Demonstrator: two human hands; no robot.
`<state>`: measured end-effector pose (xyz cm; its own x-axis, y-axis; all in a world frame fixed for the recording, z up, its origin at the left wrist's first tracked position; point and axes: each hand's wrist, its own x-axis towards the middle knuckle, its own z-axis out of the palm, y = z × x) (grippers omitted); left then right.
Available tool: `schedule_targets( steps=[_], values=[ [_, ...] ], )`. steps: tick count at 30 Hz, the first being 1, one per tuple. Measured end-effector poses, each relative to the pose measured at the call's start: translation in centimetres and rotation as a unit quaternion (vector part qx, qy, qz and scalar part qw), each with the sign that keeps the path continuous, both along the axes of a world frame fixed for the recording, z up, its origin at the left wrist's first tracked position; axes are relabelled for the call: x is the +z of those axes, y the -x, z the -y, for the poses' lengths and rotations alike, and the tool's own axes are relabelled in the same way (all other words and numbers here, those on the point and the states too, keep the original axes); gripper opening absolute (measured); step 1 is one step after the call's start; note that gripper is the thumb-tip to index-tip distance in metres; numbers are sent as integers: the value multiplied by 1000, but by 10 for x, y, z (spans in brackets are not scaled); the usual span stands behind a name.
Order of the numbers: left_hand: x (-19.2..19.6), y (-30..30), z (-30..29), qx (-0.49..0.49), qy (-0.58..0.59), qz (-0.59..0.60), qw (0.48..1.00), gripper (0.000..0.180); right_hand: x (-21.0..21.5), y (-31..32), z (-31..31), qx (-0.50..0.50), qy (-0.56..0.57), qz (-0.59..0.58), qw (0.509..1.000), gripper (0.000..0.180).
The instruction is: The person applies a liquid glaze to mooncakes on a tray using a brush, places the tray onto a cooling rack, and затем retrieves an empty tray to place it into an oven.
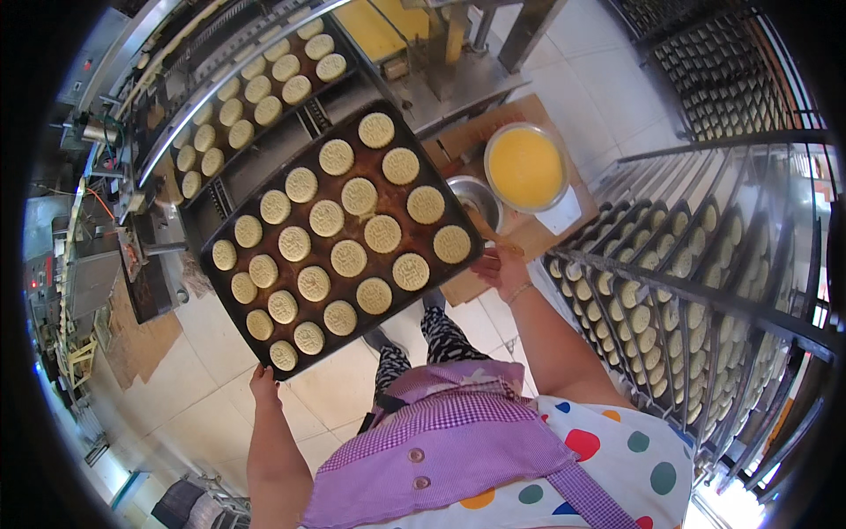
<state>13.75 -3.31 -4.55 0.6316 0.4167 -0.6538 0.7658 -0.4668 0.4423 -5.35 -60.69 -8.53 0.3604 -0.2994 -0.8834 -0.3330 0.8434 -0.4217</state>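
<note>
A dark baking tray [401, 301] spans the space before me, tilted in the picture with its right end farther away. Rows of round, pale, stamped pastries [359, 197] lie on its brown surface. My left hand [265, 385] grips the tray's near left corner, fingers closed on the rim. At the right corner my right hand [504, 269] holds the edge, its fingers partly hidden by the tray; a wooden handle [493, 234] lies just beyond it. Behind, a second tray of the same pastries [267, 109] sits on the machine's conveyor [310, 115].
A bowl of yellow liquid [527, 167] and a metal bowl [477, 196] stand on cardboard [458, 286] to the right. On the right side a metal rack [705, 307] holds several pastry-filled trays, with another rack [727, 75] behind. Machinery [75, 256] lines the left.
</note>
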Motion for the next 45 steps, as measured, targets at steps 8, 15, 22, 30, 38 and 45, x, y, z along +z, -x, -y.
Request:
schedule_targets(
  steps=[8,15,22,30,38,45],
  values=[
    [23,-41,48,239,439,-24,866,60,17,-75,36,137,165,-11,977,61],
    [23,-31,18,247,475,29,844,51,68,-91,-28,188,346,-161,905,80],
    [38,11,-56,179,498,-23,848,41,55,88,-136,9,339,-224,914,75],
    [116,55,-1,-119,495,-54,859,54,79,280,-239,-139,323,-321,879,76],
    [121,183,136,-329,460,-85,821,55,49,480,-294,-389,195,-313,844,71],
    [29,291,230,-293,365,-239,851,50,-35,627,-306,-393,103,-410,817,79]
  ],
)
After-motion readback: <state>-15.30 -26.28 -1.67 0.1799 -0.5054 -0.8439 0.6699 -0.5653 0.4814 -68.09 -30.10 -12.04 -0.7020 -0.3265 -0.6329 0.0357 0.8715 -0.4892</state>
